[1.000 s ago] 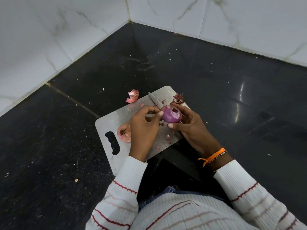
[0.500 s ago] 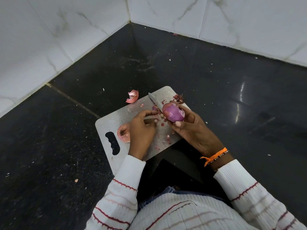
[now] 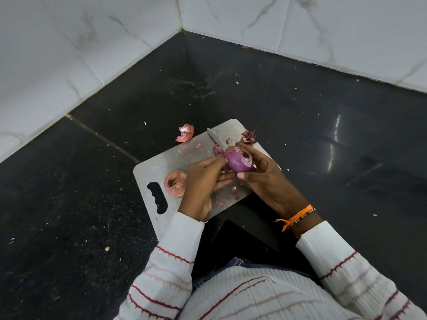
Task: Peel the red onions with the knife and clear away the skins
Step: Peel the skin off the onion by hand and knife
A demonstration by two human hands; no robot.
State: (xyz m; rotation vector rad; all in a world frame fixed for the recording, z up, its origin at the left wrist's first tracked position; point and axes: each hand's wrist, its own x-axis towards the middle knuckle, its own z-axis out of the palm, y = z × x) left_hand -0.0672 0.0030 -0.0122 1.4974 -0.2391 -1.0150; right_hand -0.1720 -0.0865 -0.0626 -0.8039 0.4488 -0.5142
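Note:
My right hand grips a partly peeled red onion just above the steel cutting board, its hollowed cut end facing up and right. The fingertips of my left hand pinch the skin at the onion's left end. The knife lies on the board beyond the onion; only its blade shows, and the handle is hidden behind the onion and my hands. A second onion, still in its skin, rests on the board by my left hand.
One curled skin piece lies on the black counter just off the board's far edge. More skins sit at the board's far right corner, with small scraps under my hands. White tiled walls close the corner behind.
My left hand drew back from the onion half a second ago and has returned to its left end. My right hand turned the onion slightly. The knife blade has not moved.

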